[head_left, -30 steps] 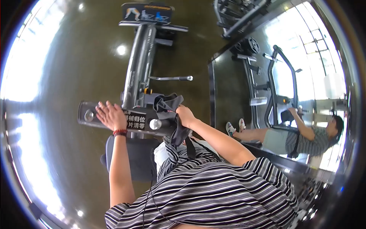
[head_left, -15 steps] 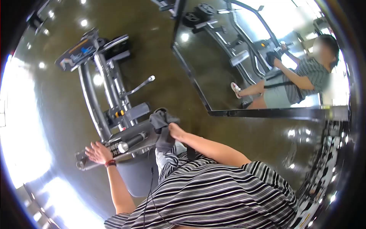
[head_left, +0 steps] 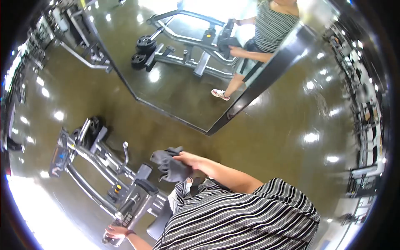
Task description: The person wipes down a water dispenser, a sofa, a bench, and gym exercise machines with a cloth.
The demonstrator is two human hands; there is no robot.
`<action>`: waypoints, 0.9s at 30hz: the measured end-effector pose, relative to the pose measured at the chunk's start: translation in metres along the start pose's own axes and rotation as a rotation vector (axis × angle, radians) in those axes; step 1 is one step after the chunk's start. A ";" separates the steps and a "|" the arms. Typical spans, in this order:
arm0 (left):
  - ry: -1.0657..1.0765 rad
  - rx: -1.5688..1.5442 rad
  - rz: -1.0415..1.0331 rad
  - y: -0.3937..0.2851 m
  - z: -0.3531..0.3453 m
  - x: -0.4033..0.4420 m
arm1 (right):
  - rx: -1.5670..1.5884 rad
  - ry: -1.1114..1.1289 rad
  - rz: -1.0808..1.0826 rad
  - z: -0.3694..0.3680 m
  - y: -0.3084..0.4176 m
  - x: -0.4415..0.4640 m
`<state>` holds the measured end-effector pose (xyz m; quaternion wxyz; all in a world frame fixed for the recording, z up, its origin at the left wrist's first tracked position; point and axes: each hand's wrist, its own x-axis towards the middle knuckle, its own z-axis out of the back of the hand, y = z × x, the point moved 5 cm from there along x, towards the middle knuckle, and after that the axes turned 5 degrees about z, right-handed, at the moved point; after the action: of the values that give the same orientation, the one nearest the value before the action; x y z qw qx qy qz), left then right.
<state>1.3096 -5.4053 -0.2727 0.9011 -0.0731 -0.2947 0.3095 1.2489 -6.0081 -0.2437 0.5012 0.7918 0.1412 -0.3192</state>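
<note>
My right hand [head_left: 188,159] is closed around a dark grey cloth [head_left: 171,166], which hangs in loose folds in front of my body. Lower left, my left hand [head_left: 116,231] rests with its fingers apart at the end of the padded, labelled part of an exercise machine [head_left: 132,205]. A red band circles that wrist. The machine's metal frame stretches up and left from there, with a handle lever [head_left: 126,152] standing between the frame and the cloth.
A large framed mirror [head_left: 175,89] stands ahead, reflecting a person in a striped top and a machine. Black weight plates [head_left: 95,125] sit on the machine's far end. Another machine [head_left: 83,52] is at the upper left, and gym equipment [head_left: 368,125] lines the right.
The view has swung right, so the machine appears lower and further left, and the mirror now spans the top. The cloth stays in my right hand; my left hand remains on the machine.
</note>
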 end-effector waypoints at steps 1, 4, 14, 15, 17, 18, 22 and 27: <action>-0.035 0.009 0.000 -0.002 0.000 -0.006 | 0.115 -0.081 -0.010 0.034 -0.011 0.008; -0.023 -0.066 -0.064 -0.005 0.003 -0.047 | 0.439 -0.136 0.183 0.113 0.010 -0.046; 0.436 -0.485 -0.582 -0.147 0.014 -0.217 | 0.785 -0.616 0.625 0.286 -0.041 -0.186; 0.487 -0.523 -0.642 -0.169 0.008 -0.228 | 0.787 -0.626 0.608 0.292 -0.051 -0.189; 0.784 -0.614 -0.682 -0.224 0.000 -0.250 | 0.823 -0.636 0.568 0.304 -0.060 -0.196; 1.191 -0.582 -0.571 -0.256 0.002 -0.269 | 0.844 -0.644 0.551 0.311 -0.065 -0.201; 1.727 -0.679 -0.403 -0.354 0.015 -0.342 | 0.841 -0.839 0.518 0.322 -0.065 -0.239; 2.036 -0.614 -0.590 -0.436 0.068 -0.444 | 0.816 -0.920 0.642 0.363 -0.096 -0.288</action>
<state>1.2131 -6.0231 -0.2958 0.7044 -0.4413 0.5151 -0.2091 0.8467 -6.2571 -0.2312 0.2419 0.7037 -0.4584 -0.4859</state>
